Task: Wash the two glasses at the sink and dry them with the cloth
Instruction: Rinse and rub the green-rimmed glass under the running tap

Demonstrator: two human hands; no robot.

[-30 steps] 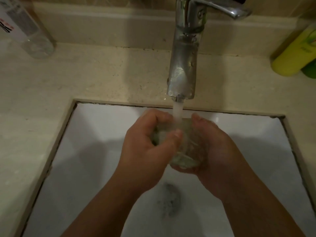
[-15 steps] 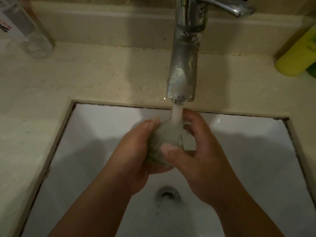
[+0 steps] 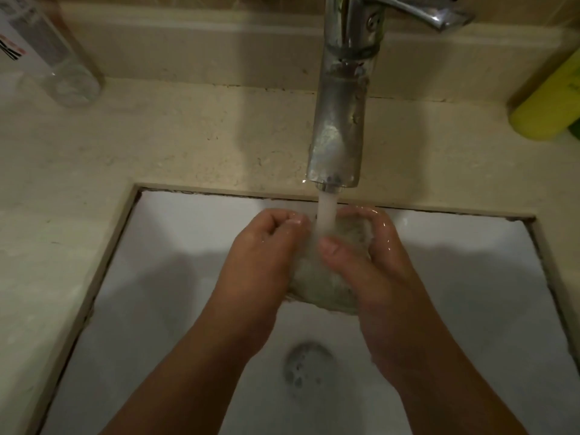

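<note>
A clear glass (image 3: 320,284) is held between both hands over the white sink (image 3: 470,277), right under the running stream from the chrome tap (image 3: 339,120). My left hand (image 3: 257,262) grips its left side, fingers curled over the far edge. My right hand (image 3: 373,268) wraps its right side, thumb across the front. Water runs over the glass and both hands are wet. Most of the glass is hidden by my fingers. I see no second glass and no cloth.
The round drain (image 3: 309,367) lies below my hands. A clear bottle (image 3: 59,58) stands on the beige counter (image 3: 157,146) at the back left. A yellow-green bottle (image 3: 549,102) stands at the back right. The tap lever (image 3: 433,14) points right.
The glass has been turned between my hands under the stream. My left thumb has come off its front and my right thumb now crosses it.
</note>
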